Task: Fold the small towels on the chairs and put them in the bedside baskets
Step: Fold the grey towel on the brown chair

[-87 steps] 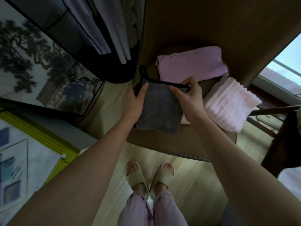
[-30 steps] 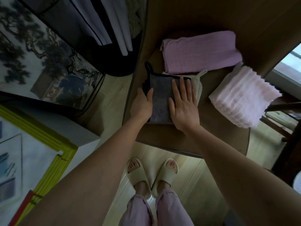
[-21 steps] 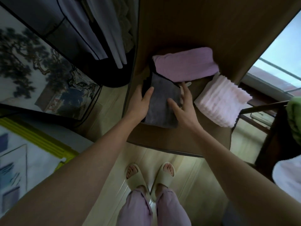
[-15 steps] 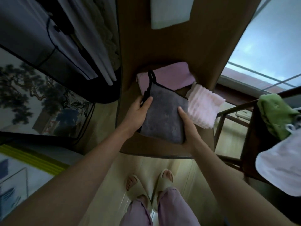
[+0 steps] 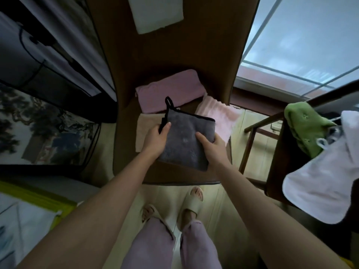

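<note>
Lifted since a second ago: folded grey plush towel with black trim and hanging loop (image 5: 186, 138), now raised off the brown chair seat (image 5: 128, 166). Left hand (image 5: 155, 140) grip pinches its 9 o'clock edge; right hand (image 5: 213, 146) grip clasps its 3 o'clock edge. Beneath: beige cloth (image 5: 142, 131). At 12 o'clock: folded lilac towel (image 5: 169, 90). At 2 o'clock: pale pink ribbed towel (image 5: 221, 115).

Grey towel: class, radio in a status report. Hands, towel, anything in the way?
Left hand and right hand both grip the folded grey towel, lifted over the chair seat. Purple towel, pink towel, beige cloth lie beneath. No basket in view.
</note>
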`<state>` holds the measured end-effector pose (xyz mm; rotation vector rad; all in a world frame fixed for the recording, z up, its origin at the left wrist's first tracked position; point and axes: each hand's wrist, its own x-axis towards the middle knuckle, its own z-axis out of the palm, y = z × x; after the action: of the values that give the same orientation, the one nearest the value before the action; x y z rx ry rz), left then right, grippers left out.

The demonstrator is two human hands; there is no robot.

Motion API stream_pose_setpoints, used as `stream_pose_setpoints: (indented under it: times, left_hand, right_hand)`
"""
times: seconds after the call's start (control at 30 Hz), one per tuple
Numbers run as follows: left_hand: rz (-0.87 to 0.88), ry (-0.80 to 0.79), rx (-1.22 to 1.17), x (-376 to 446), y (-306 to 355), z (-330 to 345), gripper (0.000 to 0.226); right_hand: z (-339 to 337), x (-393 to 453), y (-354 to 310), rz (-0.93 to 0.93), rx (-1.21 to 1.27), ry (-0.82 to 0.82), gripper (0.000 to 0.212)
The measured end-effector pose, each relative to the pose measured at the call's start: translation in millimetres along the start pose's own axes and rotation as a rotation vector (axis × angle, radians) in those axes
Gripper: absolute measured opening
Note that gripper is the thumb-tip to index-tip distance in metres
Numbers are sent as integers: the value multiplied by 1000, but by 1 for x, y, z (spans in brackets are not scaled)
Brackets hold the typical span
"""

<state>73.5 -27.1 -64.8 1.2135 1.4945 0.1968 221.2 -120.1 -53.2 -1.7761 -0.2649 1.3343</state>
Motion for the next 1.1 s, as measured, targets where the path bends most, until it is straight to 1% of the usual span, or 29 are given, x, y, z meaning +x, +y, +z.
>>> stream_pose_setpoints:
  times: [0.13, 0.2, 0.27, 0.43, 0.57, 0.6, 0.7, 0.77, 0.87, 1.0, 1.1]
  left_hand:
    - [-25, 139, -49, 10, -17, -21, 40]
    - [-44, 207, -51, 17, -30, -36, 44]
    - [-61, 240, -73, 27, -43, -48, 47]
    - [-70, 242, -143, 46, -56, -57, 49]
    - [-143, 262, -164, 57, -67, -55, 57]
    - [-148, 258, -166, 59, -69, -54, 56]
    - [-103, 215, -182, 59, -72, -53, 50]
    - [-78, 178, -179, 58, -74, -50, 54]
    - [-72, 141, -159, 60, -78, -45, 64]
    - [-72, 117, -143, 66, -85, -44, 71]
    - [-66, 172, -133, 68, -95, -52, 62]
  right_hand:
    - [29, 18, 2, 36, -46, -94, 33]
    - [48, 26, 6, 55, -81, -126, 32]
    - [65, 36, 11, 38, -142, -137, 35]
    - [88, 52, 17, -26, -242, -97, 45]
    - [95, 58, 22, -75, -304, -39, 42]
    - [97, 57, 23, -93, -312, -35, 43]
    - [101, 52, 27, -165, -309, -7, 54]
    - [101, 50, 31, -193, -292, 9, 60]
    - [102, 50, 36, -165, -272, 8, 67]
    - [102, 54, 39, -183, -329, 2, 72]
    - [109, 53, 45, -232, -367, -57, 75]
